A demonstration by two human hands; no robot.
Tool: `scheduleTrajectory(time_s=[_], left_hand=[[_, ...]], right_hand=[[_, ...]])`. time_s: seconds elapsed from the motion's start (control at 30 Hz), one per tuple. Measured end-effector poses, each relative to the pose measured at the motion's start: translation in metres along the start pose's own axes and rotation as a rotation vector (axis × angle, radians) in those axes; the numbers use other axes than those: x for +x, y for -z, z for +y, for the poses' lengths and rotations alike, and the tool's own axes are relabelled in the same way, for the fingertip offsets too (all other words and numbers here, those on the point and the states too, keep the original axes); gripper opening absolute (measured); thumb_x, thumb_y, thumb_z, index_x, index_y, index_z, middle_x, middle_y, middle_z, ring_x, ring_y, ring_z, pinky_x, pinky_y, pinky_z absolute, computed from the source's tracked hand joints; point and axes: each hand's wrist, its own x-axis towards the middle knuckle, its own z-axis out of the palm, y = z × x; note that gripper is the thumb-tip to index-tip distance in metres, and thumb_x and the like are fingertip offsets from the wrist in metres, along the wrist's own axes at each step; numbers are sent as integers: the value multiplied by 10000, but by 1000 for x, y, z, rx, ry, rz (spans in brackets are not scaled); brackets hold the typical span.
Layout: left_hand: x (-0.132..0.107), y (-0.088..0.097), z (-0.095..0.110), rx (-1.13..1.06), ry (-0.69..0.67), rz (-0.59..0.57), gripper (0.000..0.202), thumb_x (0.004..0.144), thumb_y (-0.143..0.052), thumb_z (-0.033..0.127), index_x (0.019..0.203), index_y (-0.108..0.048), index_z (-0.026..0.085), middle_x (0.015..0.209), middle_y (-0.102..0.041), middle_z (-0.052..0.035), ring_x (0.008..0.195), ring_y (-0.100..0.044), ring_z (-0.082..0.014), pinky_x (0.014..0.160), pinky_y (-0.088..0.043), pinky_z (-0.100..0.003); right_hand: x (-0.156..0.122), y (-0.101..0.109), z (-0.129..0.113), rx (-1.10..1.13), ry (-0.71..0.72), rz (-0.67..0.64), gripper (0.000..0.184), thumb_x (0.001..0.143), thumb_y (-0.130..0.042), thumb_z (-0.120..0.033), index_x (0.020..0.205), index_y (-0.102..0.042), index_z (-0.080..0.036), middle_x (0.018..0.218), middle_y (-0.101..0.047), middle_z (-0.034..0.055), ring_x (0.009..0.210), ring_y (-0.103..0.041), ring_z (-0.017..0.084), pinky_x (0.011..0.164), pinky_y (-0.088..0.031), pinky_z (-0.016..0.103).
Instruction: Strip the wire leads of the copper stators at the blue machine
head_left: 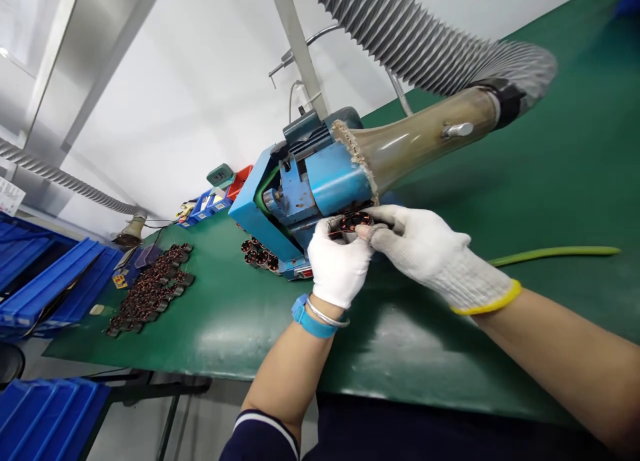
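Between my two gloved hands is a dark ring-shaped motor stator with copper windings (356, 221). My left hand (341, 261), in a thin white glove, grips its left side, with a blue strap and a metal bangle at the wrist. My right hand (420, 244), in a knitted glove with a yellow cuff, closes on its right side; the thumb and fingertips look grey and worn. Both hands are at the front of a blue belt-driven machine (335, 178), just below its rounded housing. The stator's underside is hidden by my fingers.
Several stators (260, 256) stand left of the machine, and a large group of stators (155, 284) lies farther left on the green table (225, 334). A duct (425, 138) with a grey hose (400, 38) rises behind. A green strip (555, 253) lies right; blue trays (55, 294) stand far left.
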Motion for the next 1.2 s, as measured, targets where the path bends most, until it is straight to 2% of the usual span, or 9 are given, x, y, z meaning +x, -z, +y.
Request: scheduleTrajectory(time_s=[0.27,0.4,0.53,0.67,0.77,0.9,0.97,1.1,1.2], left_hand=[[4,-5,-1,43,-27,15,314,671,-868,227,834,-599,215,776,-689,12,749,-613,-154,750,-523,-285],[-8,2,-2,25,-11,1,378,656,-906,274,866,-597,218,782,-690,19,722,-615,-148,740,-531,-288],[-28,20,-12,18,-69,-28,524,548,-982,313,915,-622,215,869,-736,-5,789,-679,-179,785,-573,-321],[-35,32,-29,27,-219,-62,531,517,-995,302,882,-620,214,854,-728,-12,773,-691,-186,775,-583,-338],[-35,33,-37,26,-275,-68,512,568,-970,261,944,-625,212,910,-743,-34,816,-724,-202,804,-591,-357],[-33,30,-34,32,-109,-67,544,573,-967,293,969,-604,206,926,-736,-38,823,-722,-198,820,-594,-375],[-29,26,-29,11,-16,-81,567,558,-981,297,967,-600,206,939,-736,-40,846,-722,-200,857,-594,-389],[-15,15,-25,-149,83,-146,650,523,-1017,368,998,-600,217,936,-749,-30,872,-738,-215,905,-600,-412],[-4,9,-25,-260,99,-181,676,513,-1016,441,1002,-605,221,968,-763,-41,903,-745,-223,926,-598,-411]], right_hand=[[3,1,-6,61,-31,-31,275,835,-645,-357,1007,-802,-212,987,-824,55,992,-776,316,943,-630,415],[-9,3,-6,25,-26,-17,350,794,-650,-378,1049,-798,-190,976,-815,73,933,-779,313,907,-649,431],[-28,5,-5,-111,121,-87,380,733,-710,-422,1045,-811,-229,993,-802,68,885,-774,324,793,-661,429],[-36,8,-5,-132,296,-133,318,875,-630,-485,983,-803,-241,961,-796,71,877,-771,305,736,-637,400],[-33,13,-9,-127,258,-80,261,881,-590,-427,834,-762,-237,812,-769,67,740,-735,273,688,-613,397],[-23,23,-19,91,-206,244,151,745,-649,-380,761,-690,-235,683,-727,52,605,-688,239,605,-609,371],[-19,24,-21,151,-336,306,157,716,-663,-383,759,-681,-233,673,-718,57,605,-693,244,628,-626,394],[-20,12,-14,31,-246,82,329,674,-765,-433,929,-745,-226,895,-782,107,836,-760,343,819,-654,535],[-23,0,-3,-91,-65,86,412,749,-749,-445,1097,-762,-225,1111,-776,130,991,-752,375,897,-639,573]])
